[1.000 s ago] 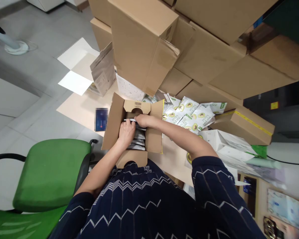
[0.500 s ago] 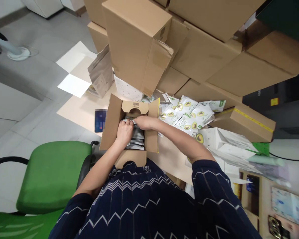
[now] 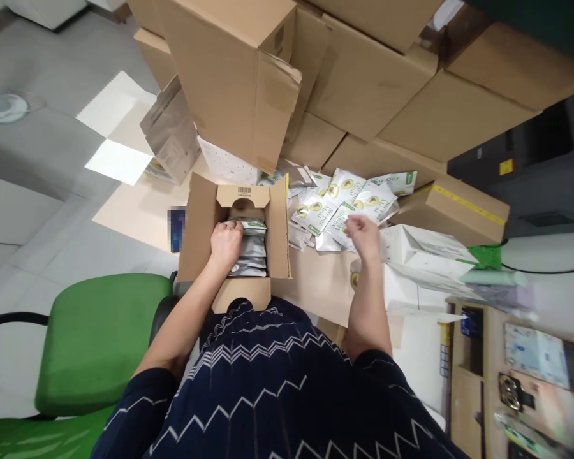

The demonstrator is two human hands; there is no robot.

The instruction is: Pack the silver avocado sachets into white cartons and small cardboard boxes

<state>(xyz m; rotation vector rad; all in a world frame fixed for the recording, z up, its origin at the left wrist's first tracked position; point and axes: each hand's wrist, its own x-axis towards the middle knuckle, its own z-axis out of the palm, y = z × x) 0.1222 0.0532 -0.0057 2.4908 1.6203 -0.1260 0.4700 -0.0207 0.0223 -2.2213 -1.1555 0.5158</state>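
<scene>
An open cardboard box stands before me with its flaps spread, holding a row of silver pouches. My left hand is inside it at the left, fingers curled over the top of a pouch near the far end. To the right lies a heap of white avocado-printed pouches marked "Super Meal". My right hand is over the heap's right front, with loosely bent fingers and nothing visible in them. Whether it touches a pouch is hard to see.
Large cardboard boxes are stacked behind the heap. White paper bags and a yellow-taped carton are on the right. A brown paper bag stands at the back left. A green chair is at my left.
My right hand has left the box and moved right to the heap of pouches. My left hand stays in the box. The view has shifted slightly to the right.
</scene>
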